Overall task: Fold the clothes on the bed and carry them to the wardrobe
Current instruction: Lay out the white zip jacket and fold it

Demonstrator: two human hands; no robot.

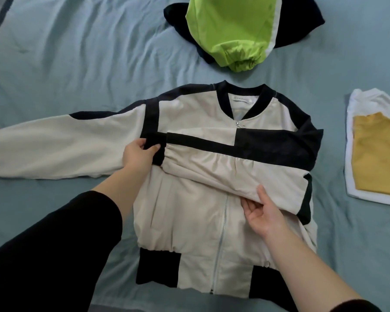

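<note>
Nearest the camera, two forearms reach onto the bed sheet [54, 64], a wrinkled pale blue surface. The left arm wears a black sleeve [54, 251] pushed up above the wrist.

The jacket [189, 210] lies flat on the sheet, front side up, zipped closed. It is cream with dark navy panels. Its long axis runs near to far: the navy hem band is closest to the person, and the collar [243, 95] points away. The zipper [221, 235] follows this axis, leaning slightly to the right toward the far end.

The right hand [263, 212] is partly curled, palm up, with its thumb on top of the lower edge of the folded sleeve [223, 161] and its fingers underneath. This sleeve lies across the chest, running right to left. The left hand [140, 154] pinches the sleeve's navy cuff [158, 152] between thumb and fingers at the jacket's left side.

The other sleeve [54, 149] extends flat to the left, at right angles to the body axis.

Inside the collar is a white neck label [240, 99]. Its print is too small to read.

To the right, well apart from the jacket, a yellow garment [378, 154] rests on a white garment [351, 140].

Farthest away, a lime green garment [230, 30] lies on a dark navy garment [302, 19].
</note>
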